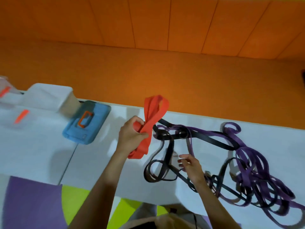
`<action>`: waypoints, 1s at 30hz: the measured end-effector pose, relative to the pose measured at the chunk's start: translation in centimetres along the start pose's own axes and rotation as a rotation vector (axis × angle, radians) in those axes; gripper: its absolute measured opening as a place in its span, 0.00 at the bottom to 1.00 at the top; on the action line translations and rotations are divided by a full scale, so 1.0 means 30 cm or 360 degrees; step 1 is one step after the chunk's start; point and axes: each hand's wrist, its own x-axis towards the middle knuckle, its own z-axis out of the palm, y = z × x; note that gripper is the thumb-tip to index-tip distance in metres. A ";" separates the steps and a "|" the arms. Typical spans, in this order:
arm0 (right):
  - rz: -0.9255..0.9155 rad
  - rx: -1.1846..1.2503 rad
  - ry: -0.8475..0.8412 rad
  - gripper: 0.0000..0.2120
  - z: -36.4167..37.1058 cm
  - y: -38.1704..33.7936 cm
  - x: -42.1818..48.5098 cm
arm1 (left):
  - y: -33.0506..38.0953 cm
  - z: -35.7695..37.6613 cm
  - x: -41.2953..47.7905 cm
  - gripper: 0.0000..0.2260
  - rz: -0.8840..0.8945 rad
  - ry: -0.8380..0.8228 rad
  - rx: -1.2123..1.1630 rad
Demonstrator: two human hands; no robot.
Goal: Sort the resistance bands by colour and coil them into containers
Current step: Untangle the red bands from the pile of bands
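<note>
My left hand point(132, 134) is shut on a folded red resistance band point(154, 111), held just above the white table point(41, 154); its loops stick up past my fingers and its tail hangs below. My right hand point(189, 164) hovers open, fingers apart, over a loop of black bands point(165, 156). To the right lies a tangled heap of purple bands point(250, 166) mixed with black ones. A clear container point(49, 98) with a white lid stands at the back left of the table.
A blue lid with an orange handle point(87, 121) lies left of my left hand. Another clear container with an orange latch point(6, 91) sits at the far left edge. Purple and lime floor mats point(33, 204) show below the table's near edge. An orange wall is behind.
</note>
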 end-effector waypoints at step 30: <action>0.0110 -0.0413 -0.0205 0.06 0.014 0.123 -0.092 | -0.584 0.073 -0.007 0.56 -0.0561 0.0022 0.1102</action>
